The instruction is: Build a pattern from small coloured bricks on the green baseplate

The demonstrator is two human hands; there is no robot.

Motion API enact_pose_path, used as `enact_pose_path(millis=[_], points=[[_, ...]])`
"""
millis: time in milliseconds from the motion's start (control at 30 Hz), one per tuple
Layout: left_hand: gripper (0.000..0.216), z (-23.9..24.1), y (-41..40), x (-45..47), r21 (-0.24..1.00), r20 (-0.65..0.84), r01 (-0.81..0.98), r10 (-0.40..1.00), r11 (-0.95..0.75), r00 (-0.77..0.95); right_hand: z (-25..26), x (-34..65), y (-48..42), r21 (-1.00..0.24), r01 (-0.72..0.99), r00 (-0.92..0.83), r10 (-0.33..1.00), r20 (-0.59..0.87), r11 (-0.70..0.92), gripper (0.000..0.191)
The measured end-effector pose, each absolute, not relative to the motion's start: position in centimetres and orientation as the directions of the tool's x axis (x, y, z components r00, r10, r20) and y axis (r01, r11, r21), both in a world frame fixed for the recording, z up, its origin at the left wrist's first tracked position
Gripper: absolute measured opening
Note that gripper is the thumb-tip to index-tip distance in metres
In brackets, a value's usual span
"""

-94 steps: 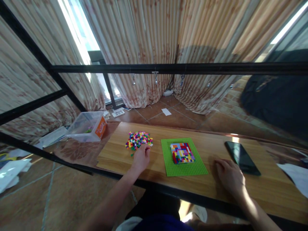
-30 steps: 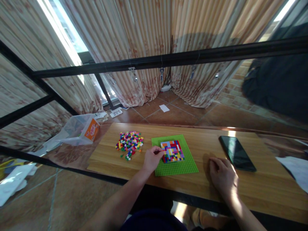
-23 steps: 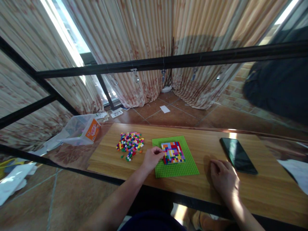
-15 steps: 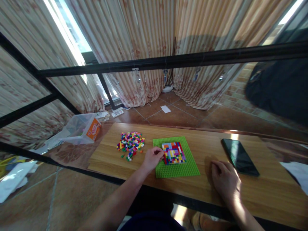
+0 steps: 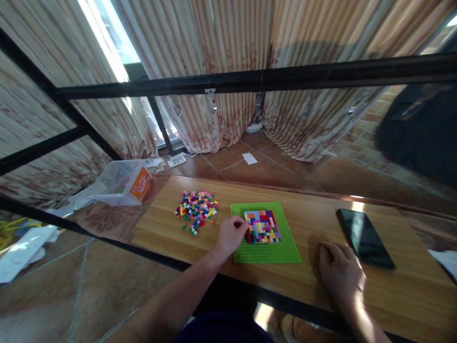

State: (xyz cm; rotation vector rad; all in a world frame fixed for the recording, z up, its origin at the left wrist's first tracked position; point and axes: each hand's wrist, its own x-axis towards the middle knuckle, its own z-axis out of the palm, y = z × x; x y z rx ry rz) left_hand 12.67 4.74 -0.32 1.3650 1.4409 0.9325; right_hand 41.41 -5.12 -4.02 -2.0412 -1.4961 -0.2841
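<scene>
Perhaps touching, brick mosaic (image 5: 263, 228), beside left grip (image 5: 231, 234)

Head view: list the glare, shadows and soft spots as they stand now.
Head view: the window is washed out to white; sunlight glares on the table beyond the dark-screened device; head view again: shadow falls beside the right hand, and fine detail in the brick pile is soft.

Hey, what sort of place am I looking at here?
Probably a room in a home, though I can't be certain: long patterned curtains hang beside a bright window, the floor is tiled, and colourful toy bricks lie on a wooden tabletop.
</scene>
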Motion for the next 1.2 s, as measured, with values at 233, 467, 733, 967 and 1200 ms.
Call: enact_pose_path(millis=[233,467,733,967,1200], points=[[0.013,0.5,3.9,12.7,0.943,-0.040,0.332,0.998,0.024,0.042,-3.9,41.7,-5.3,-0.326,0.923,0.344,0.820,0.458,-0.205,0.030],[0.021,1.8,3.2,6.1,0.764,0.166,0.631,0.986,-0.138,0.015,-4.5,42.2,-5.2,-0.337,0.914,0.366,0.821,0.438,-0.227,0.030],[0.018,1.4,3.5,2.9,0.471,0.122,0.872,0.989,-0.132,0.084,-4.4,42.1,-5.1,-0.279,0.936,0.327,0.818,0.473,-0.212,0.030],[0.022,1.1,3.4,3.2,0.456,0.130,0.876,0.985,-0.157,0.109,-4.2,41.9,-5.2,-0.277,0.931,0.343,0.825,0.449,-0.237,0.031],[0.020,1.4,3.4,3.8,0.438,0.081,0.881,0.984,-0.179,0.159,-4.3,42.0,-5.1,-0.284,0.931,0.341,0.820,0.459,-0.229,0.028]])
